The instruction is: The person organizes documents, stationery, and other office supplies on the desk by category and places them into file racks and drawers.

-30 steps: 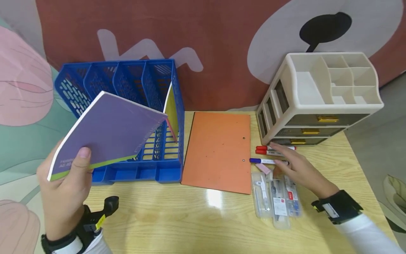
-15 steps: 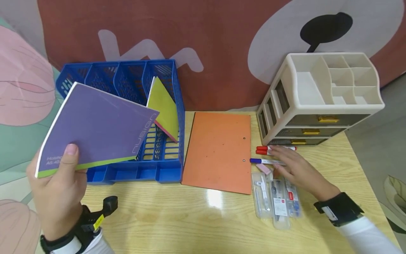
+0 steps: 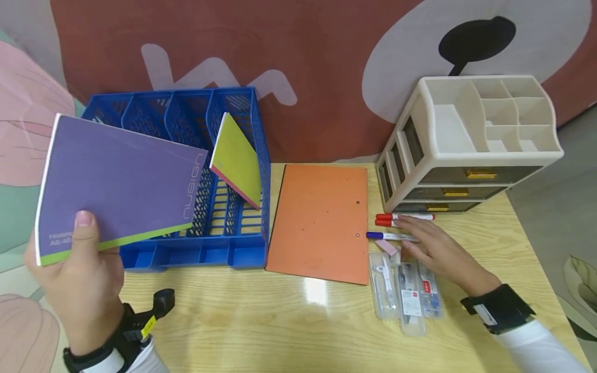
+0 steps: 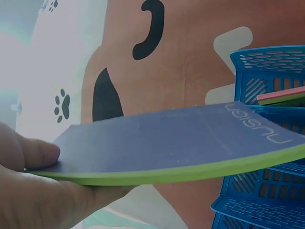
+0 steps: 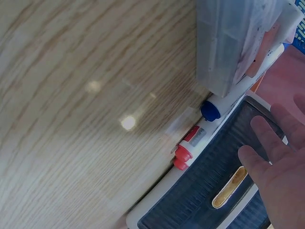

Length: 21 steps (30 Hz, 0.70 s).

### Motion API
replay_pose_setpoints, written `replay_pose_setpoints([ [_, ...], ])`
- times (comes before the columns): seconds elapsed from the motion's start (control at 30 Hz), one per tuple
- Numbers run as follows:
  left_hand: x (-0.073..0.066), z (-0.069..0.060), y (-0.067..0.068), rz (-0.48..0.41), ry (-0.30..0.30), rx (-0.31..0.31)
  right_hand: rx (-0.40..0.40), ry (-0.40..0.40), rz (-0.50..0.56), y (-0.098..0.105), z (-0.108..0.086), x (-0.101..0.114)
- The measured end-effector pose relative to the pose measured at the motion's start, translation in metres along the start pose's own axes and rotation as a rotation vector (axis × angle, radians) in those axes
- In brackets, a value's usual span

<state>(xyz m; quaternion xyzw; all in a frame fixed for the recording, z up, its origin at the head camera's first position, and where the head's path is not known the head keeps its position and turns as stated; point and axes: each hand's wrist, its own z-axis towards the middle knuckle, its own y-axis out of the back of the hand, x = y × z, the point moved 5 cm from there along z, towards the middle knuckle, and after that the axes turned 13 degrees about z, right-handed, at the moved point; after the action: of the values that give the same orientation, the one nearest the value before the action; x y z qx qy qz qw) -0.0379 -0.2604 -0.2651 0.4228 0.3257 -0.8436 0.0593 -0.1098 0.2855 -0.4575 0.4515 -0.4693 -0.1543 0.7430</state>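
In the head view my left hand (image 3: 79, 280) grips a purple notebook (image 3: 121, 176) by its lower left corner, thumb on the cover. The left wrist view shows that notebook (image 4: 157, 143) edge-on, slightly bowed, with a green strip along its edge. Behind it stands a blue file rack (image 3: 191, 254). A yellow-green notebook (image 3: 238, 163) with a pink edge leans in the rack's right compartment. My right hand (image 3: 438, 248) is over red markers (image 3: 420, 217) and a blue-capped marker (image 3: 387, 236), fingers extended. Whether it touches them, I cannot tell.
An orange clipboard-like board (image 3: 322, 223) lies between the rack and the markers. Below the markers are a pink eraser (image 3: 386, 247) and several clear plastic cases (image 3: 412, 311). A white drawer organizer (image 3: 431, 155) stands at the back right, before a patterned cloth.
My left hand has moved left with the purple notebook, away from the rack's right compartment. The yellow-green notebook has tipped left and shows its cover. My right hand has barely shifted.
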Motion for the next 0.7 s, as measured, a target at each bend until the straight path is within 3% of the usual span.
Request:
replay_pose_setpoints([
  [0.1,0.002,0.002,0.003,0.045,0.006,-0.046,-0.004,0.001,0.005,0.000,-0.001,0.000],
  [0.37,0.019,0.004,0.002,0.077,0.080,-0.028,0.017,-0.018,0.006,0.001,0.000,0.001],
  [0.7,0.030,0.004,-0.009,0.087,0.112,-0.046,0.026,-0.036,0.022,0.000,-0.001,0.000],
])
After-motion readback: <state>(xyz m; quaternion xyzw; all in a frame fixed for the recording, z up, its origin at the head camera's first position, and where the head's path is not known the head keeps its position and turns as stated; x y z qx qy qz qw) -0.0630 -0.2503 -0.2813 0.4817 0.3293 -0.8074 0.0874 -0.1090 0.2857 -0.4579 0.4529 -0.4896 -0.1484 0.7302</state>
